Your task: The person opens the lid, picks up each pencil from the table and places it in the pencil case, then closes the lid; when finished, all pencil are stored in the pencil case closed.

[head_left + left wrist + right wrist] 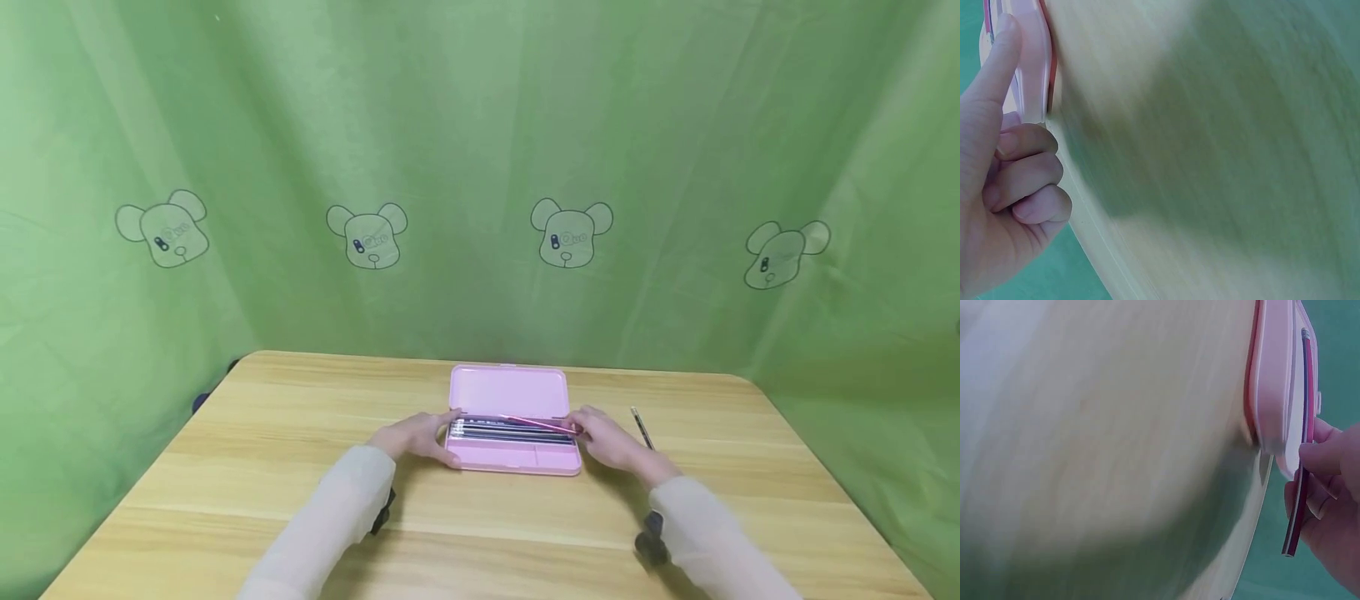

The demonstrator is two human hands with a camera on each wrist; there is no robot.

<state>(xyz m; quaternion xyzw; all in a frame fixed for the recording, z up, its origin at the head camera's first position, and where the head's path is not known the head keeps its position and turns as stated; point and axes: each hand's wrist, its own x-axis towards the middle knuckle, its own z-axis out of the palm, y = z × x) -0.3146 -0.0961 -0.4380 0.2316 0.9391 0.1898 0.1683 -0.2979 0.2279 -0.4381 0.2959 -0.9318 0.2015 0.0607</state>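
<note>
A pink pencil case (493, 457) lies with its lid (510, 390) raised at the back. Several dark pencils (510, 432) lie side by side in its long compartment. At the case's left end, my left hand (418, 435) holds it between thumb and fingers; the left wrist view shows the thumb (999, 69) along the case. My right hand (603, 437) pinches a red-pink pencil (1305, 394) near one end. That pencil slants above the others, its far tip over the case.
A single dark pencil (642, 427) lies on the wooden table (510, 533), right of the case and partly behind my right forearm. Green curtains (465, 300) with bear-head outlines hang around the table's back and sides.
</note>
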